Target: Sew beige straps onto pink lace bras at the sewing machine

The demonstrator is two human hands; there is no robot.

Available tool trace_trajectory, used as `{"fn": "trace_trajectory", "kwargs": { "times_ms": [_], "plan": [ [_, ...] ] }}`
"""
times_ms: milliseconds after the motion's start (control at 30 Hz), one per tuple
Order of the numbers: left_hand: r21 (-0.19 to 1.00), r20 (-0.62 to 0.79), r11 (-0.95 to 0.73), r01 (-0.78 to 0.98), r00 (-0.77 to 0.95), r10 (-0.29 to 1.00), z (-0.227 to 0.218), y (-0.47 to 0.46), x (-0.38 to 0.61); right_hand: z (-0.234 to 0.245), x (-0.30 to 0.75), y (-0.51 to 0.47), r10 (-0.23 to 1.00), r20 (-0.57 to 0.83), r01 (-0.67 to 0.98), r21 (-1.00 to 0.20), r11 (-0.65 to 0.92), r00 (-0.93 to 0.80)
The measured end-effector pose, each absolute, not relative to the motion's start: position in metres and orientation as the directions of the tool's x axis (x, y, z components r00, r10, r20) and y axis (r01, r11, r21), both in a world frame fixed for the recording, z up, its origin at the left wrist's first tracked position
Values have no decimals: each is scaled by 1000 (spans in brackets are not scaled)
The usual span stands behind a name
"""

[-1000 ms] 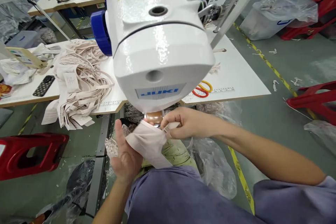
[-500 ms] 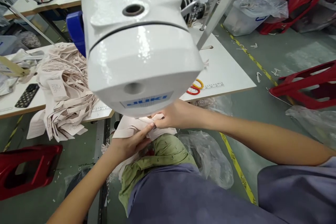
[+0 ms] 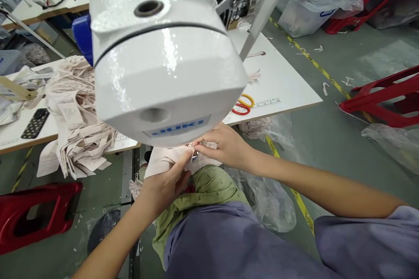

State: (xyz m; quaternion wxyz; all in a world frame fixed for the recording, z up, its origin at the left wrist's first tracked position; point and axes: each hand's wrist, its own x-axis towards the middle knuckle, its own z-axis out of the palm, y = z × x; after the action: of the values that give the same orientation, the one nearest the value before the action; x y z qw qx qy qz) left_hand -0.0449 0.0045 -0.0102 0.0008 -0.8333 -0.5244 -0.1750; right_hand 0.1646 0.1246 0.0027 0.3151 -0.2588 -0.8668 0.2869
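A pale pink fabric piece [image 3: 161,159] lies across my lap under the front of a white JUKI sewing machine [image 3: 170,78]. My left hand [image 3: 166,185] pinches the fabric, thumb on top and fingers beneath it. Close against that thumb, my right hand [image 3: 225,146] has its fingertips closed on the fabric's edge, where some lace shows. A small shiny metal part shows between the two hands; its kind I cannot make out. The machine head hides the needle area and the fabric's far edge.
Left on the white table [image 3: 288,91] is a heap of pale pink fabric pieces [image 3: 77,113] beside a dark patterned phone [image 3: 35,123]. Scissors with red and yellow handles [image 3: 242,105] lie at the right. Red stools [image 3: 389,98] stand either side; a plastic bag [image 3: 271,209] is below.
My right hand has shifted slightly and turned, its fingers now more extended. The lace and the shiny metal part have come into sight. The camera view has moved a little.
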Motion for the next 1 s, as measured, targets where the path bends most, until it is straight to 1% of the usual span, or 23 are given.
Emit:
{"fn": "trace_trajectory", "kwargs": {
  "times_ms": [67,167,233,300,400,467,533,633,667,700,733,767,800,833,867,900,933,967,1000],
  "plan": [
    [167,302,-444,880,383,873,-10,5,-42,8,163,126,635,392,276,-661,698,-666],
    [91,338,-427,900,375,863,-8,6,-39,10,163,127,625,399,265,-658,705,-671],
    [65,354,-411,910,364,862,-7,6,-37,4,165,124,612,447,251,-634,731,-652],
    [82,348,-399,913,349,870,-6,5,-35,-6,168,119,564,533,223,-571,790,-631],
    [132,314,-389,912,333,889,-5,3,-37,-22,172,113,436,642,186,-420,888,-631],
    [171,274,-393,903,340,900,-4,2,-43,-26,174,112,380,673,206,-326,923,-635],
    [210,208,-405,890,364,908,-3,2,-50,-26,174,115,354,693,243,-257,935,-628],
    [208,108,-411,888,396,912,1,4,-61,-20,172,116,336,709,263,-216,940,-620],
    [192,98,-412,891,400,911,2,5,-62,-18,172,115,351,704,270,-229,935,-617],
    [173,100,-409,896,397,912,3,5,-62,-17,172,113,385,692,276,-269,923,-610],
    [156,109,-400,903,387,916,4,6,-61,-17,172,110,443,664,276,-348,896,-603],
    [146,114,-384,912,370,922,5,6,-59,-18,172,108,528,607,264,-473,841,-594],
    [145,114,-365,920,351,929,6,6,-56,-20,172,105,625,515,236,-630,740,-587],
    [151,107,-345,927,331,937,6,6,-53,-23,171,103,717,390,192,-789,584,-577],
    [164,99,-328,930,316,944,7,5,-49,-26,168,103,782,253,139,-908,395,-569],
    [178,94,-310,934,297,950,7,3,-45,-28,165,104,820,131,89,-972,216,-557],
    [192,97,-290,938,276,956,8,1,-40,-30,160,107,840,45,53,-995,87,-540],
    [202,106,-265,943,248,963,9,-1,-35,-32,154,111,860,8,33,-999,29,-511],
    [206,115,-230,951,210,971,10,-3,-30,-33,148,116,879,13,34,-999,33,-476]
  ]
}}
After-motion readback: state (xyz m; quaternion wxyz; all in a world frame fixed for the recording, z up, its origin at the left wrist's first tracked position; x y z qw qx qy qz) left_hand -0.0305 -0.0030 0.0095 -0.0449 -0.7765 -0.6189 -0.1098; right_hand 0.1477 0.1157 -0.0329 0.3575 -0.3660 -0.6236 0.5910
